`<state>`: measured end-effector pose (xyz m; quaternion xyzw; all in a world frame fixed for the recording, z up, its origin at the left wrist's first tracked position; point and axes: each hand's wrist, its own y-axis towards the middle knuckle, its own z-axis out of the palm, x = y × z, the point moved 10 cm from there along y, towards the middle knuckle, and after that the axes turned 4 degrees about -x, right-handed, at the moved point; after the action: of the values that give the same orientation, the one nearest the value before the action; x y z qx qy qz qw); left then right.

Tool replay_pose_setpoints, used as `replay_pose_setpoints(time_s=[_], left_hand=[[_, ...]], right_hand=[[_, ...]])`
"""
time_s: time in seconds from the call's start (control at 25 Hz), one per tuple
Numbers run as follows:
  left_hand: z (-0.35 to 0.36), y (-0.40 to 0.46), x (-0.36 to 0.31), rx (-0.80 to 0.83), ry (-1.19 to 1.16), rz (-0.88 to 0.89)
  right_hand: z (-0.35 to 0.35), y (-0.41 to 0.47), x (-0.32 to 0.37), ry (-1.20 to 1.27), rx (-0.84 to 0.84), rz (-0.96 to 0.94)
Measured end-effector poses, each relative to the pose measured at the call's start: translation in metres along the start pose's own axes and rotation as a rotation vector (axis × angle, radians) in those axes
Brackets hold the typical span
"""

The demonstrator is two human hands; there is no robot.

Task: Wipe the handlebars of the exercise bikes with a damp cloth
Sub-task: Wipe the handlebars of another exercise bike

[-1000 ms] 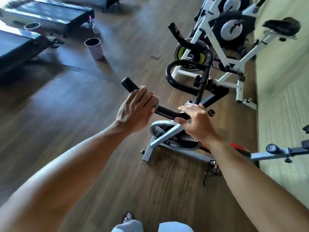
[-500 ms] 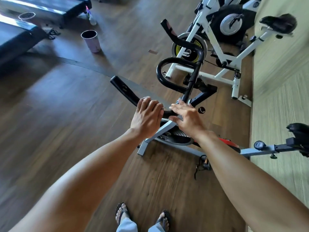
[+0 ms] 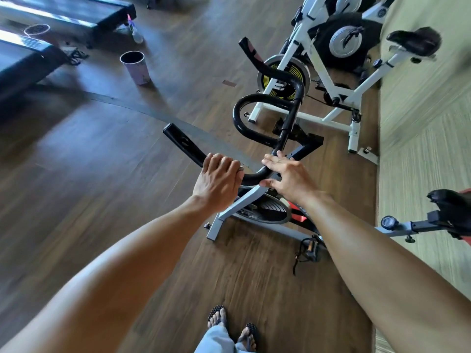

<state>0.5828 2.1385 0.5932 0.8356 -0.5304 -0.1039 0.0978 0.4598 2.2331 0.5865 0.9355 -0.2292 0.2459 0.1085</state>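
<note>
The near exercise bike's black handlebar (image 3: 184, 143) has a left grip bar pointing up-left and a curved loop (image 3: 240, 115) in the middle. My left hand (image 3: 219, 182) grips the left bar close to its bend, fingers curled over the top. My right hand (image 3: 289, 175) lies against the bar's centre near the stem, with its fingers stretched out straight and the thumb under the bar. No cloth shows in either hand; what is under my left palm is hidden.
The grey bike frame (image 3: 244, 200) and flywheel stand below my hands, its saddle (image 3: 451, 203) at right. A white bike (image 3: 318, 72) stands behind. On the wooden floor are a purple cup (image 3: 135, 68), a spray bottle (image 3: 136, 33) and treadmills (image 3: 63, 14). A wall (image 3: 420, 128) runs along the right.
My left hand has slid from the grip's outer end down the bar toward the centre. My right hand's fingers have straightened out. My feet have come into view.
</note>
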Motion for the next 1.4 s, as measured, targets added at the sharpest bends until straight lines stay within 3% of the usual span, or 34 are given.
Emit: replay_pose_setpoints(time_s=[0.36, 0.76, 1.0, 1.24, 1.4], left_hand=[[-0.004, 0.005, 0.003, 0.012, 0.097, 0.220], [0.007, 0.001, -0.036, -0.028, 0.005, -0.042], [-0.006, -0.002, -0.020, -0.003, 0.094, 0.019], [0.009, -0.001, -0.041, -0.049, 0.071, -0.258], [0.011, 0.002, -0.060, -0.082, 0.075, -0.338]], right_hand=[[0.000, -0.003, -0.002, 0.076, -0.002, 0.070], [0.001, -0.001, -0.009, 0.113, -0.046, -0.016], [-0.011, 0.018, -0.017, -0.047, 0.075, -0.173], [-0.010, 0.022, -0.020, -0.005, 0.093, -0.209], [-0.012, 0.024, -0.022, -0.018, 0.099, -0.228]])
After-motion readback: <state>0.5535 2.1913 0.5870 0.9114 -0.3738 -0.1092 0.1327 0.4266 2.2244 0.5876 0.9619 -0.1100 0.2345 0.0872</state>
